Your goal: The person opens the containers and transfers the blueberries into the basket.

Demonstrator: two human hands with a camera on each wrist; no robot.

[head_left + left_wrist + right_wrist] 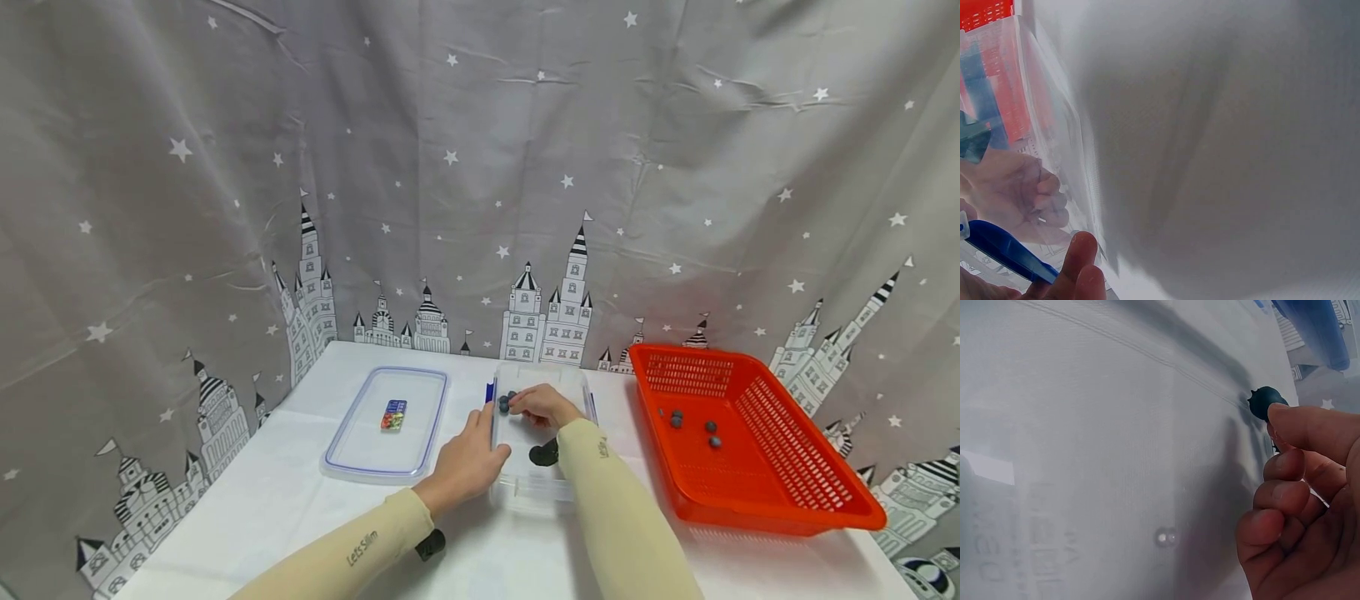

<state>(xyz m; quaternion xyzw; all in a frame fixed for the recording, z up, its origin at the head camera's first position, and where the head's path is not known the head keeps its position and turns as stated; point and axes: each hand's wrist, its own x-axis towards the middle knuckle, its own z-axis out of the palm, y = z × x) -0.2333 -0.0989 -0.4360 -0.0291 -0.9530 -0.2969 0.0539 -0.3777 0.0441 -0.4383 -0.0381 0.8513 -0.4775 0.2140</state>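
Note:
A clear plastic food container (517,483) with blue side latches stands uncovered in front of me. My left hand (468,462) holds its left side, fingers by the blue latch (1007,250) in the left wrist view. My right hand (546,406) reaches inside, near the far left corner. Its thumb and a fingertip pinch a blueberry (1265,403) with a small jagged crown, close over the container's floor; the other fingers are curled. A few dark blueberries (503,408) show by those fingertips in the head view, partly overlapped by them.
To the left lies the clear lid (360,458) with a blue sealing line and a colourful label (393,415). On the right stands a red plastic basket (738,487) with several blueberries (715,442) on its floor. A grey printed curtain (465,208) hangs behind the white table (285,483).

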